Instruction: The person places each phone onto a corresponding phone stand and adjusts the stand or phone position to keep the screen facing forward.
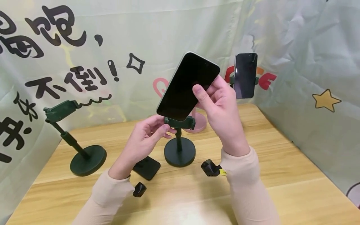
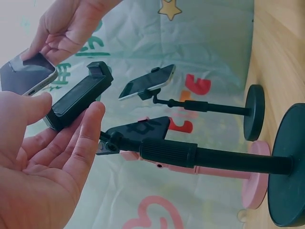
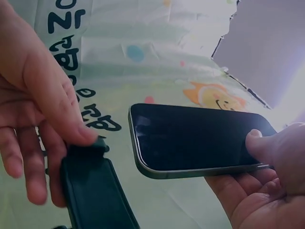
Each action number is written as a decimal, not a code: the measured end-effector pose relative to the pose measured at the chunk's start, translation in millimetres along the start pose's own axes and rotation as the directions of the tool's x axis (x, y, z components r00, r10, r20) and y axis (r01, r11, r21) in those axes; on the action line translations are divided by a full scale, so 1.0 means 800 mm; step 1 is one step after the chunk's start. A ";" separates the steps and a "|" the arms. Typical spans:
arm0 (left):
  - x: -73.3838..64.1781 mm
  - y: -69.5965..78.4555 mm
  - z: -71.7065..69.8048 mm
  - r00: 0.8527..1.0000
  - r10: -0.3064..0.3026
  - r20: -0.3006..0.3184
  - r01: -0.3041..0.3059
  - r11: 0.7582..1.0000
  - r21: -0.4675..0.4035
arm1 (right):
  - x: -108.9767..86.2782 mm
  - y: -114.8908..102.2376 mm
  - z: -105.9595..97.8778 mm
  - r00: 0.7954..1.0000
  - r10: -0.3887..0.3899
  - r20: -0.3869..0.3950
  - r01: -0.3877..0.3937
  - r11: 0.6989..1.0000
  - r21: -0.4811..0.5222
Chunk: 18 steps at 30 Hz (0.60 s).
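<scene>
My right hand (image 1: 225, 109) holds a black-screened phone (image 1: 182, 87) by its right side, thumb on the screen and fingers behind. The phone is tilted, in front of and just above a dark green phone stand (image 1: 180, 153). My left hand (image 1: 143, 134) grips the left end of that stand's clamp (image 2: 81, 95), with the thumb at its end and the fingers behind or under it. In the right wrist view, a gap shows between the phone (image 3: 190, 138) and the clamp (image 3: 95, 191). The clamp holds no phone.
Another green stand (image 1: 87, 159) with a bare holder stands at the left. A black phone (image 1: 147, 167) lies on the wooden table near my left wrist. Behind are a pink stand (image 1: 198, 123) bearing a phone (image 2: 140, 133) and a stand holding another phone (image 1: 246, 75).
</scene>
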<state>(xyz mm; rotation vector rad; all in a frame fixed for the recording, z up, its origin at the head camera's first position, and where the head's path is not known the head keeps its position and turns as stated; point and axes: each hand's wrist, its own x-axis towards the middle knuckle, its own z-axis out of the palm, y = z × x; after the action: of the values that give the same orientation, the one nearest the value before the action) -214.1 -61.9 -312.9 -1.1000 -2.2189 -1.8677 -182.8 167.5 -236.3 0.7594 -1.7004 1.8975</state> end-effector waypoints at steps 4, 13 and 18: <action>0.000 0.000 0.001 1.000 0.004 0.003 -0.004 1.000 -0.014 | 0.001 0.004 -0.010 1.000 0.012 -0.008 -0.012 1.000 0.019; -0.002 0.000 -0.001 1.000 0.003 -0.008 -0.003 1.000 -0.014 | 0.005 0.015 -0.020 0.998 0.043 0.036 -0.042 0.999 -0.031; -0.001 0.001 -0.001 1.000 -0.008 0.006 0.008 1.000 -0.022 | 0.007 0.019 -0.024 0.997 0.061 0.052 -0.057 0.996 -0.076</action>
<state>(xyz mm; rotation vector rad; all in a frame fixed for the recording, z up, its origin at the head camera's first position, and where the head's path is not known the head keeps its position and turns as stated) -213.4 -62.6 -312.6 -1.1024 -2.2145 -1.8987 -198.8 184.9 -244.6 0.7459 -1.8342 1.8568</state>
